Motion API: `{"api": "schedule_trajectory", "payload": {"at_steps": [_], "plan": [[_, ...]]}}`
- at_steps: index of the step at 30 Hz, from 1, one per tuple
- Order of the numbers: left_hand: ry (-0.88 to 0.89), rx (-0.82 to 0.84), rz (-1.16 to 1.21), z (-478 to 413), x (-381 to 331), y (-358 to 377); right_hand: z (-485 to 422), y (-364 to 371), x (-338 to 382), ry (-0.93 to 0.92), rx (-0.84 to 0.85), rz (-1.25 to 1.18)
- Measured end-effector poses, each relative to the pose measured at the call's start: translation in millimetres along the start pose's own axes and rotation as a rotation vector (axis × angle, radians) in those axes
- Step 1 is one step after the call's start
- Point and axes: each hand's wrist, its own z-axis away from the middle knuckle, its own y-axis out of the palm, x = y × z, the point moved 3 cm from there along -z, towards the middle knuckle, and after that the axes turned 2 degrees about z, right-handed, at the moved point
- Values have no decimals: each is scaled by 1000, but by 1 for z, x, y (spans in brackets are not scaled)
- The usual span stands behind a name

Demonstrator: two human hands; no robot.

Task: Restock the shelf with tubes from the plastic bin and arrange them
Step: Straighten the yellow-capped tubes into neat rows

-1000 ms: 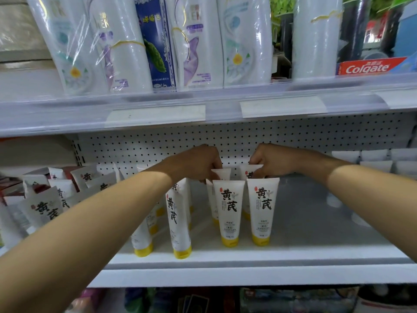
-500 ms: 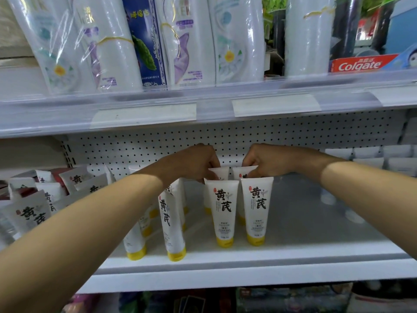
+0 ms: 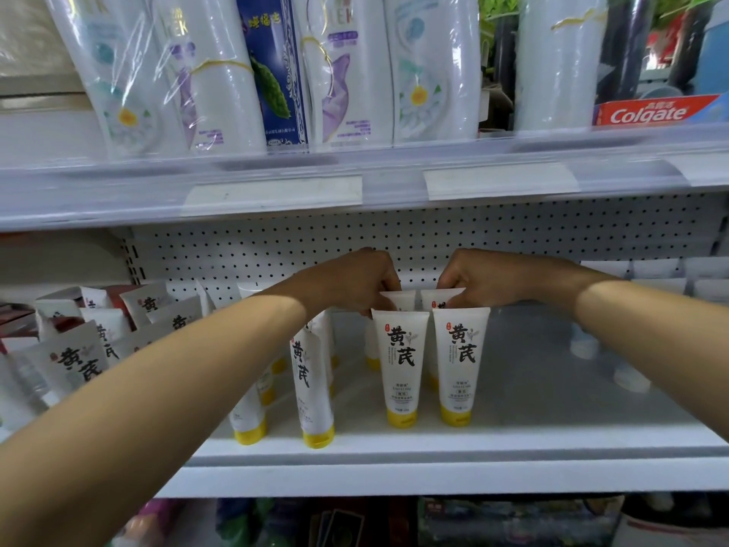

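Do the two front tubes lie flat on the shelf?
No, the two front tubes stand upright on their yellow caps, side by side on the shelf.

Setting: a shop, retail aisle.

Evidence:
- White metal shelf [image 3: 394, 448] set in tiers, with a perforated back panel [image 3: 513, 238] behind it.
- Clear plastic label strip [image 3: 118, 199] runs along the edge of the tier above, with pale paper tags [image 3: 501, 183] slotted in; print unreadable.
- Stock is multiples of one product. Many identical white tubes [image 3: 400, 361] with yellow caps and the same black characters stand cap-down in rows. More lean in a heap at left.
- Upper tier: tall white bottles [image 3: 221, 73] bundled in clear wrap, a blue carton [image 3: 276, 73] between them, a red Colgate box [image 3: 655, 112] at right.
- Tier below: more packaged goods [image 3: 513, 519], blurred.
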Motion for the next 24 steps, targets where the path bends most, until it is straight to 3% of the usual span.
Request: {"api": "schedule_trajectory", "payload": {"at_steps": [15,24], "plan": [[-19,20,-28,-7,0,1,-1,-4,-6,9,46,16],[-48,24,73,-3,-1,-7,-4,-6,-6,25,91,-69]]}}
